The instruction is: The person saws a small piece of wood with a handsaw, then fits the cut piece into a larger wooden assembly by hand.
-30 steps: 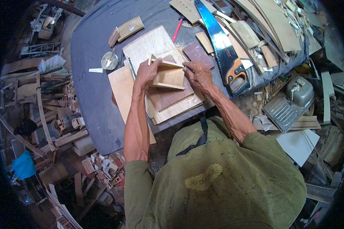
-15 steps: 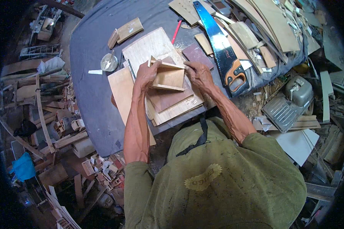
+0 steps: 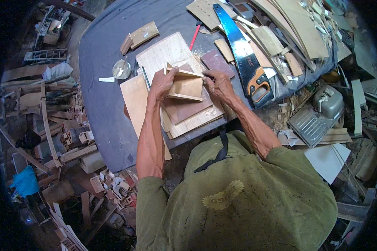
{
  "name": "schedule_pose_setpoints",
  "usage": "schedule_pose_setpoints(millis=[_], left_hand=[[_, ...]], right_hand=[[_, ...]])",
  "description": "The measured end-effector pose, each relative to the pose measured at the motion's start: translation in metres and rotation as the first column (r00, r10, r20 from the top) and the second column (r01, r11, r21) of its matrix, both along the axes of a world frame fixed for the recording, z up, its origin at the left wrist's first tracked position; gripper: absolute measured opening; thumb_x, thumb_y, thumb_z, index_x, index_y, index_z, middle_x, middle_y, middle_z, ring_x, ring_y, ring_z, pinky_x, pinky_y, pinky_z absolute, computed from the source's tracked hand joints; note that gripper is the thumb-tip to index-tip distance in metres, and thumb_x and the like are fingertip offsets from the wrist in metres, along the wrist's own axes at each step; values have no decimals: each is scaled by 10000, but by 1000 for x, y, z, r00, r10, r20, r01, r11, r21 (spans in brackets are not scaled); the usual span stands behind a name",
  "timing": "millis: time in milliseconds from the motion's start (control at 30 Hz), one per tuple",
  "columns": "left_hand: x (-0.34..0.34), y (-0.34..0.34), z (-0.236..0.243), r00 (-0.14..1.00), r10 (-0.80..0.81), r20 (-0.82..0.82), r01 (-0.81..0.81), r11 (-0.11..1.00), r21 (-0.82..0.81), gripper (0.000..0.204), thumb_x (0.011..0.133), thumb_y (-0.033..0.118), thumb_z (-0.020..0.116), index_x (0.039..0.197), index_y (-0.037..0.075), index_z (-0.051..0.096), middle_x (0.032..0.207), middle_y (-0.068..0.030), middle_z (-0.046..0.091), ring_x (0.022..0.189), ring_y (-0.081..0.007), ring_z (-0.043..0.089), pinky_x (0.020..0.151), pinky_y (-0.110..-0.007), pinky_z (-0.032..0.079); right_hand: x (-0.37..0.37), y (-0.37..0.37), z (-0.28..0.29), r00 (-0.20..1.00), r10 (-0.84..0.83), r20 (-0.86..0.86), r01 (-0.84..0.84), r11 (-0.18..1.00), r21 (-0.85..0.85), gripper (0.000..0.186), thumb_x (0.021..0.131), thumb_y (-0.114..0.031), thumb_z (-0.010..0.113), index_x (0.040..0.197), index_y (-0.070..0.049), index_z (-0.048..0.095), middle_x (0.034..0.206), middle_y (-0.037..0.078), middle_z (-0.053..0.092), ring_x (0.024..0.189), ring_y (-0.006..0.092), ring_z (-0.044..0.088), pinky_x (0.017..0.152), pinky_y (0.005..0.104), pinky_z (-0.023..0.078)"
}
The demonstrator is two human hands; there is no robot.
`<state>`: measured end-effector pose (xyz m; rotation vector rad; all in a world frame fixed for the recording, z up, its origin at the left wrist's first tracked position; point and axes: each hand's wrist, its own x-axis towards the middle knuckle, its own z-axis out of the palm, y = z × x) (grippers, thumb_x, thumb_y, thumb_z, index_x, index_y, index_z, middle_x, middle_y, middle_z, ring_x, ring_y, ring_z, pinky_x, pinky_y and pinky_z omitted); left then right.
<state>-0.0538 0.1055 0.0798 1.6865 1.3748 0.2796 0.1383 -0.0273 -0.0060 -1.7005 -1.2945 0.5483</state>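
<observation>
A small, open-sided wooden box (image 3: pixel 189 87) of thin pale boards is tilted above a stack on the table. My left hand (image 3: pixel 162 83) is closed around its left end, with the thumb on the inner side. At the far right corner of the box, my right hand (image 3: pixel 218 85) has its thumb and bent fingers closed on the board's edge. Whether anything small is also between these fingertips is hidden. Beneath the box lie a brown board (image 3: pixel 184 109) and pale plywood sheets (image 3: pixel 165 50). A dark, thin stick-like tool (image 3: pixel 145 76) rests by my left hand.
On the dark-covered table (image 3: pixel 109 108) are a handsaw (image 3: pixel 241 52), a red-handled hammer (image 3: pixel 194 37), a round container (image 3: pixel 122 69) and a reddish-brown block (image 3: pixel 218 63). Stacked boards (image 3: pixel 299 27) fill the far right. Wood scraps (image 3: pixel 113 186) and a metal sink (image 3: pixel 316 117) stand around the table.
The view has shifted slightly. My right fingertips have curled in a little at the box's corner, while my left hand keeps the same hold.
</observation>
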Motion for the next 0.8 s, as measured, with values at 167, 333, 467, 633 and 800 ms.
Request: schedule_pose_setpoints(millis=[167,333,467,633,800], left_hand=[[1,-2,0,998,29,48,-27,999,-35,507,921,433,653,1105,-38,688,959,-96,681,855,-187,562,796,-347,474],[0,-1,-2,999,24,48,-24,1000,-9,522,917,437,658,1130,-39,693,976,-97,691,866,-185,580,807,-345,482],[0,0,-4,998,35,54,-35,999,-9,522,914,439,660,1122,-38,698,977,-97,693,864,-186,585,804,-344,483],[1,1,-1,1000,21,13,-21,1000,-10,502,910,435,658,1096,-29,708,962,-98,690,850,-192,584,798,-342,479],[0,2,-2,1000,-8,5,8,1000,19,484,911,425,656,1098,-18,709,951,-86,685,841,-194,580,795,-340,476]], right_hand=[[0,3,-1,997,-7,-82,8,1000,19,245,916,-187,655,1060,-10,746,1016,208,736,948,346,717,850,409,555],[0,6,-6,995,-13,-95,13,1000,8,222,918,-176,658,1045,-22,756,1006,205,739,911,343,724,826,399,560],[0,6,3,997,-11,-75,6,998,-55,239,928,-165,638,1077,-8,741,1014,220,735,910,331,730,811,386,561],[-1,-1,2,976,-73,-203,82,996,36,290,911,-164,639,1130,12,712,1002,238,730,899,359,720,812,401,557],[-3,3,7,996,-62,66,52,989,140,299,874,-179,674,1117,-9,714,1053,203,721,1001,369,675,887,434,528]])
